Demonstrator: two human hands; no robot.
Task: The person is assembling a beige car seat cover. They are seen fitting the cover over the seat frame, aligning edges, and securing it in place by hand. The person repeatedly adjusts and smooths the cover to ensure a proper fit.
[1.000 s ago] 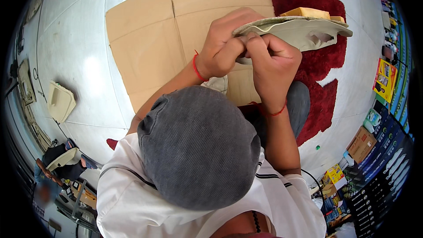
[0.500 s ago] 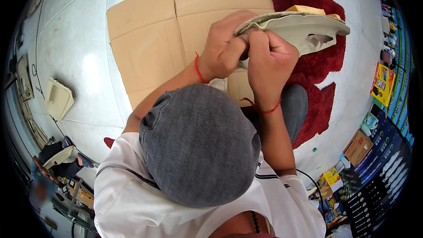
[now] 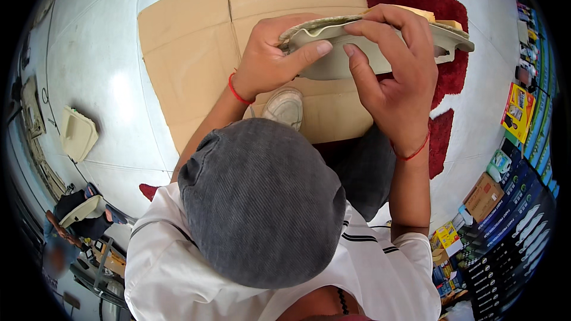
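Note:
A beige moulded trim panel (image 3: 336,56) with a cloth-like layer along its upper edge is held up in front of me, its hollow side toward me. My left hand (image 3: 276,53) grips the panel's left end, thumb on the inner face and fingers behind the edge. At the upper edge is my right hand (image 3: 398,65); its thumb and forefinger are spread apart, with fingertips at the cloth-like layer. Whether they press on it is hard to tell. Behind my right fingers, part of an opening in the panel shows. Grey cloth, rounded like a bent knee (image 3: 264,202), fills the middle.
Under the panel lie a flattened cardboard sheet (image 3: 184,41) and a dark red shaggy mat (image 3: 440,92). My shoe (image 3: 285,107) rests on the cardboard. Another beige panel (image 3: 79,134) lies on the floor at left, near a person (image 3: 71,220) holding a pale part. Boxes (image 3: 483,197) line the right side.
My hands were close together, fingers pinched at the panel's left edge. They have moved apart; the right has opened and shifted right. The panel's end has moved left, and my shoe shows more.

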